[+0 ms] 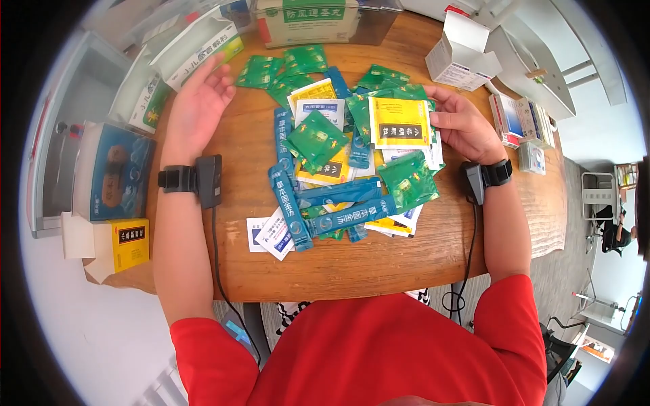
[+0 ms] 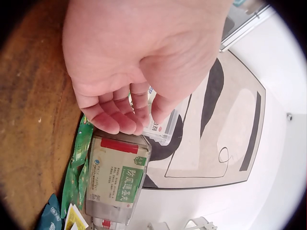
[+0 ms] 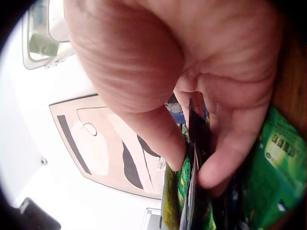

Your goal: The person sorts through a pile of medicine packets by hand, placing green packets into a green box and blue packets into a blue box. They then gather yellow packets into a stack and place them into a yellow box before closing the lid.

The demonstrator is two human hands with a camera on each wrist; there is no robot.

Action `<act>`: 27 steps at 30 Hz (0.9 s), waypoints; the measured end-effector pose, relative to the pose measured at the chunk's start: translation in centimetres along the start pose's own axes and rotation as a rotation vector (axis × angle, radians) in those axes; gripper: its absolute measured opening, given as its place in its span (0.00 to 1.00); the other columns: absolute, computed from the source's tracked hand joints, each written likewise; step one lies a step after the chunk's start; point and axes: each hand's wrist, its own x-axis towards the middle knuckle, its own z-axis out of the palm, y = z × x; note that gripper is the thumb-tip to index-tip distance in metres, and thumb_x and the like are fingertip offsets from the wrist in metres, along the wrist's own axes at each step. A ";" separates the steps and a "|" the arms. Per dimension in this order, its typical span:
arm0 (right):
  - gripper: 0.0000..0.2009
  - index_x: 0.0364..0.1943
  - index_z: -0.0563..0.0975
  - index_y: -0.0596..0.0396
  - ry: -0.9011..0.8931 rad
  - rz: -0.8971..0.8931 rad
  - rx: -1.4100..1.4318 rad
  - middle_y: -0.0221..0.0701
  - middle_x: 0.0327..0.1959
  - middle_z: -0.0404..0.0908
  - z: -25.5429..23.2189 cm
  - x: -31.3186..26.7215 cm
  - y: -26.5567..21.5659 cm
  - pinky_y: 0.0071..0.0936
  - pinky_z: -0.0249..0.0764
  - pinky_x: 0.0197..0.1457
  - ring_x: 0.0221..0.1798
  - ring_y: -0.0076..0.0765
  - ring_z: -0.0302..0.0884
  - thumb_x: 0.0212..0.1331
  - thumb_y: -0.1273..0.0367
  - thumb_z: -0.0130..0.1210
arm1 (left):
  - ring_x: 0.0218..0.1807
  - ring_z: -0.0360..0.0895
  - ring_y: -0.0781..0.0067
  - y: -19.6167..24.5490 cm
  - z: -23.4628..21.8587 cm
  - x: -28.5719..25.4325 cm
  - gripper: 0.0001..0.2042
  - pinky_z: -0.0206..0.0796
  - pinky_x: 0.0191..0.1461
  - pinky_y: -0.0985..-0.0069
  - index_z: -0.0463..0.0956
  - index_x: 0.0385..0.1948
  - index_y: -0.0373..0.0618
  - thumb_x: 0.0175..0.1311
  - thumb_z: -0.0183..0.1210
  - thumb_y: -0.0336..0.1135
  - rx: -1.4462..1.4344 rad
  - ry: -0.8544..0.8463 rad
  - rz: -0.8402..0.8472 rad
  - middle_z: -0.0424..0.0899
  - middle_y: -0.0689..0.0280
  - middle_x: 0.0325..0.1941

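My right hand [image 1: 467, 126] is at the right side of a heap of medicine sachets, thumb on one face and fingers behind, pinching a few of them. A yellow sachet [image 1: 401, 122] faces up at the front of these, and in the right wrist view a green sachet [image 3: 183, 184] stands edge-on beside the thumb. At the upper left, my left hand [image 1: 198, 108] is raised with loosely bent fingers and holds nothing. It overlaps a white and green carton [image 1: 191, 57]. Between the hands lie green sachets [image 1: 317, 141] and blue stick packs [image 1: 352, 215].
A clear plastic box [image 1: 325, 24] stands at the back. On the left are a blue carton [image 1: 118, 172] and an opened yellow carton [image 1: 130, 245]. An opened white carton [image 1: 462, 57] and small boxes [image 1: 508, 118] line the right side of the wooden table [image 1: 250, 281].
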 end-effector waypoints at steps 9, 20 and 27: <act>0.27 0.72 0.71 0.60 0.047 0.021 -0.027 0.34 0.62 0.86 0.7 -0.1 -0.2 0.30 0.87 0.63 0.59 0.29 0.88 0.69 0.76 0.65 | 0.47 0.78 0.76 0.0 0.1 -0.1 0.17 0.74 0.55 0.75 0.76 0.64 0.39 0.83 0.58 0.39 0.015 0.013 0.012 0.81 0.67 0.48; 0.23 0.67 0.75 0.59 0.214 -0.020 -0.246 0.32 0.58 0.87 4.1 -0.6 -2.1 0.26 0.82 0.62 0.56 0.26 0.87 0.69 0.77 0.63 | 0.48 0.78 0.77 -0.4 -0.1 0.2 0.18 0.74 0.56 0.76 0.77 0.65 0.38 0.83 0.59 0.38 0.002 -0.015 0.036 0.82 0.68 0.49; 0.23 0.65 0.77 0.60 0.342 -0.171 -0.458 0.32 0.57 0.87 6.3 -1.9 -4.6 0.24 0.80 0.63 0.55 0.24 0.85 0.64 0.80 0.66 | 0.49 0.79 0.78 -0.4 0.5 -0.1 0.18 0.75 0.57 0.76 0.79 0.65 0.41 0.82 0.60 0.40 0.044 0.013 0.033 0.82 0.70 0.50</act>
